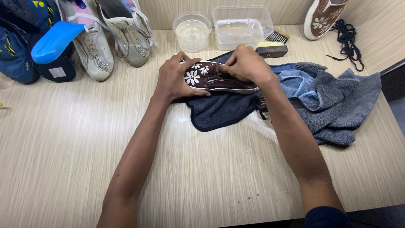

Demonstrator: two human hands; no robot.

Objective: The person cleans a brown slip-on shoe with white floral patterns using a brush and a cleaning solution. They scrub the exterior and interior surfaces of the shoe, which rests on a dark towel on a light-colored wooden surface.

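Note:
A brown slip-on shoe (209,77) with white daisy prints lies on its side on a dark blue cloth (219,112) in the middle of the table. My left hand (174,79) grips its toe end, thumb under the sole edge. My right hand (246,64) rests over the heel half, fingertips pinching at the shoe's opening. The heel is hidden under that hand.
Blue and grey towels (333,101) lie bunched to the right. Behind the shoe stand a clear round bowl (192,31), a clear rectangular tub (240,27) and two brushes (273,46). The matching brown shoe (322,19) and black laces (348,38) sit back right. Other shoes (93,40) crowd back left.

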